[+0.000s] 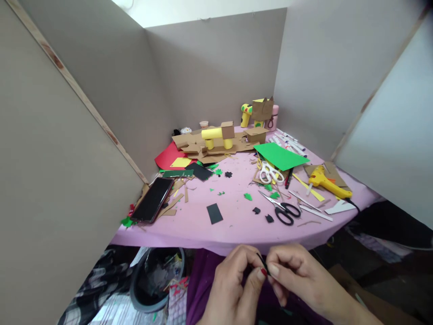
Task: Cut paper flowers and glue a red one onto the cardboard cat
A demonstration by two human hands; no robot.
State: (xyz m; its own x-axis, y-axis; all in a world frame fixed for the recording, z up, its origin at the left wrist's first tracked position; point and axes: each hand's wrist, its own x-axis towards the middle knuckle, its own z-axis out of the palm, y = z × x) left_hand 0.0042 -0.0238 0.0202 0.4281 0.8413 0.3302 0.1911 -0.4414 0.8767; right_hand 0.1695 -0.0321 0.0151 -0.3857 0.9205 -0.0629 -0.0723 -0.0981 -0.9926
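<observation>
My left hand [238, 280] and my right hand [294, 271] meet in front of the table's near edge, above my lap. Both pinch a small black piece [263, 263], perhaps paper or foam; the fingers hide most of it. On the pink tablecloth beyond them lie two small cut black pieces [269, 218] and a black rectangle [214, 213]. Black-handled scissors [287, 213] rest to the right, blades partly apart. Further back stands a yellow tube figure [212, 133] with a brown cardboard box at one end, on flat cardboard.
A yellow glue gun [326, 183] and white scissors [270, 173] lie on the right, near a green sheet [280, 156]. At left is a phone [154, 199]. A bin [135, 293] of scraps stands below the table. Grey partitions [216, 67] enclose the table.
</observation>
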